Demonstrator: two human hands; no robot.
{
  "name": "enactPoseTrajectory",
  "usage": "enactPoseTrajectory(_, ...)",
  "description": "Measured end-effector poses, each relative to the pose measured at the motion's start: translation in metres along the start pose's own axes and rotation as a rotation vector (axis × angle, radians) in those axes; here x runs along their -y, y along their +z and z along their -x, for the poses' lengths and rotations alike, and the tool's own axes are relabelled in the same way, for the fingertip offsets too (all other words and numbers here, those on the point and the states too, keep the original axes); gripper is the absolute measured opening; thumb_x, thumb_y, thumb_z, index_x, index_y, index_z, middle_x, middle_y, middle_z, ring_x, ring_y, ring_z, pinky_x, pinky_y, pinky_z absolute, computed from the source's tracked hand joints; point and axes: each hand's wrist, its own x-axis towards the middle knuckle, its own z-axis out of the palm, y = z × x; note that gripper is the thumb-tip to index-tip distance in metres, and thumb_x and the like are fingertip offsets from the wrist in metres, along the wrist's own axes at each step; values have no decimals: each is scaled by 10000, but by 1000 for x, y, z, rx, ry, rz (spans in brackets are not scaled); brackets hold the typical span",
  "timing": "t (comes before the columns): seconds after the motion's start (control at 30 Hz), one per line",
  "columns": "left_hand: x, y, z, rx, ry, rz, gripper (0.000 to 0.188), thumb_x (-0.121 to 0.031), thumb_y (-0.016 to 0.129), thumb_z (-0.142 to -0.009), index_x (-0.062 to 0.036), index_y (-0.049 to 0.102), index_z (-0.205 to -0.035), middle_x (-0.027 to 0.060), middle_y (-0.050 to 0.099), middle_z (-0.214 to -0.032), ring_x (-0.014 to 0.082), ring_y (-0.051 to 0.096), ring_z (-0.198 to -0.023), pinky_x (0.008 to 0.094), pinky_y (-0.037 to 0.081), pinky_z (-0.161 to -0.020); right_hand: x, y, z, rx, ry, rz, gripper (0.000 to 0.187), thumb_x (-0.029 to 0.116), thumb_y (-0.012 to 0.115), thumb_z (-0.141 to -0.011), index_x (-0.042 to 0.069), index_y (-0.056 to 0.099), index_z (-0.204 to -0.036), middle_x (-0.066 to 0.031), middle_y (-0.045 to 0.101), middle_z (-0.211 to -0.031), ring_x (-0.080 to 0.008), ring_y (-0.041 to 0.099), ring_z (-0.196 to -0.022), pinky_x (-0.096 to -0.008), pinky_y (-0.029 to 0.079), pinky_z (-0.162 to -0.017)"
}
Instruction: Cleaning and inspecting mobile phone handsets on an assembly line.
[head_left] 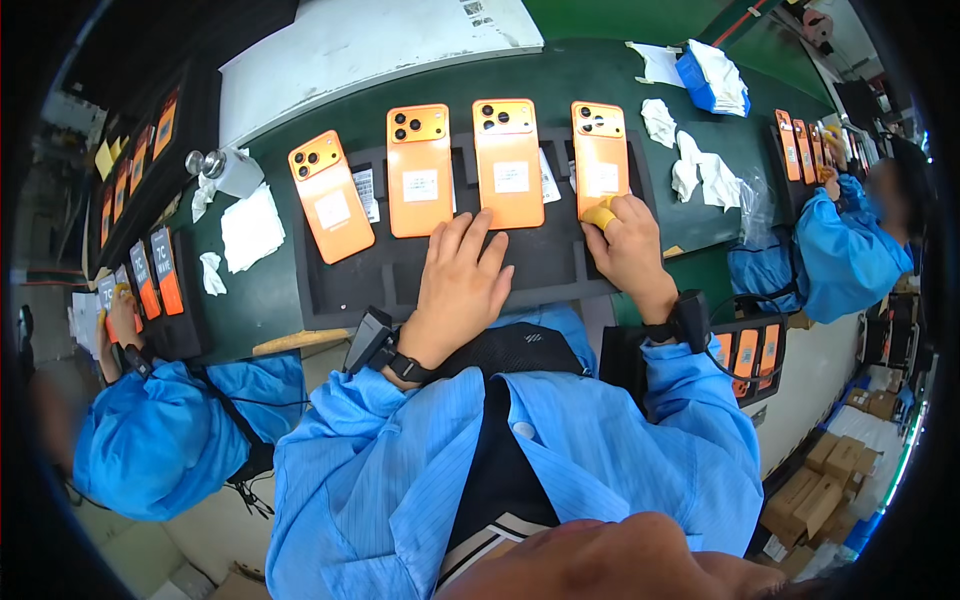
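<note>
Several orange phones lie back up in a row on a black foam tray [350, 284], each with a white label. The leftmost phone [331, 197] is tilted; beside it are a second phone [419, 172], a third phone [508, 165] and a rightmost phone [600, 158]. My left hand [462, 285] is open, palm down, its fingertips at the lower edge of the third phone. With yellow covers on its fingertips, my right hand [628, 245] has its fingers closed on the lower end of the rightmost phone. White printed slips show partly behind the phones.
White wipes [252, 228] and a metal-topped bottle [230, 172] lie left of the tray. Crumpled tissues [707, 172] and a blue tissue box [712, 80] are on the right. Co-workers in blue sit at both sides. Another phone tray [748, 358] is low at my right.
</note>
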Motion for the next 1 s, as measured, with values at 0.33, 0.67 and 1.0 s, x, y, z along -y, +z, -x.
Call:
enactPoseTrajectory(0.33,-47,41,-40,166,276,129,651,-361,760,-792,28,562,-1275,248,490,-1380,390,426,-1344,523,313,-1139,-16,0,0,-46,340,-439,93,73,676,-853,-12,653,-884,-129,624,-830,-273,624,-693,-366,504,-668)
enactPoseTrajectory(0.67,-53,50,-47,308,307,21,834,-388,795,-743,85,498,-1361,279,391,-1491,380,331,-1437,511,302,-1154,-48,-5,-8,-122,516,-888,67,80,625,-927,28,619,-969,-5,597,-823,-89,559,-712,-271,462,-627)
enactPoseTrajectory(1.0,-42,33,-55,346,48,549,852,-355,757,-847,53,359,-1480,284,391,-1499,380,398,-1401,468,333,-1145,-18,-80,-49,-644,93,-406,150,-34,584,-931,-26,601,-1080,-176,623,-1173,-291,612,-1136,-437,480,-983)
